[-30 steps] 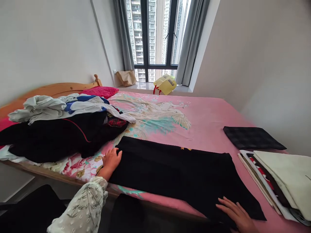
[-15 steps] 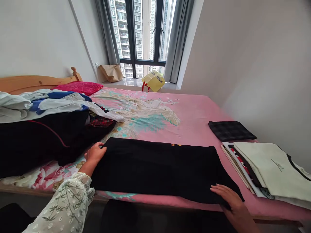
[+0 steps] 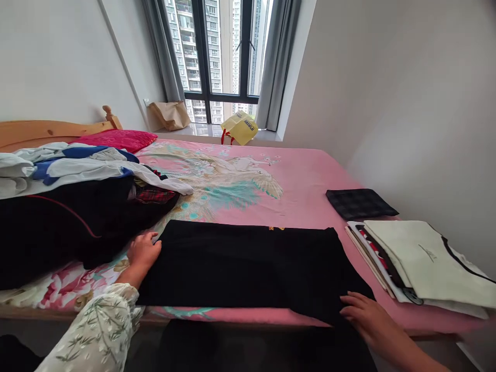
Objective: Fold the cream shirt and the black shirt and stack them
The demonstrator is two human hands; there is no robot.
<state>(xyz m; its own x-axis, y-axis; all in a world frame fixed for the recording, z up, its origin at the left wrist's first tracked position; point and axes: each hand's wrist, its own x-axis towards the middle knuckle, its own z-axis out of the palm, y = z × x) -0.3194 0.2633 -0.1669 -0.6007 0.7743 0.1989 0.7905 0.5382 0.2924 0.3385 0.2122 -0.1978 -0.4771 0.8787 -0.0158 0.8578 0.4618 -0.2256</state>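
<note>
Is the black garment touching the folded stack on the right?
Apart. The head view shows a strip of pink bedsheet running between the right edge of the black garment and the folded stack.

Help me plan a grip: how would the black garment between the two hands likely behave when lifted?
The black garment would probably sag, being soft-looking cloth spread flat on the bed. Lying so thin, it seems light for its spread. Its broad, flat shape makes rolling unlikely.

Grey curtains [image 3: 278,64] flank the window [image 3: 217,57] beyond the bed [image 3: 304,178].
</note>
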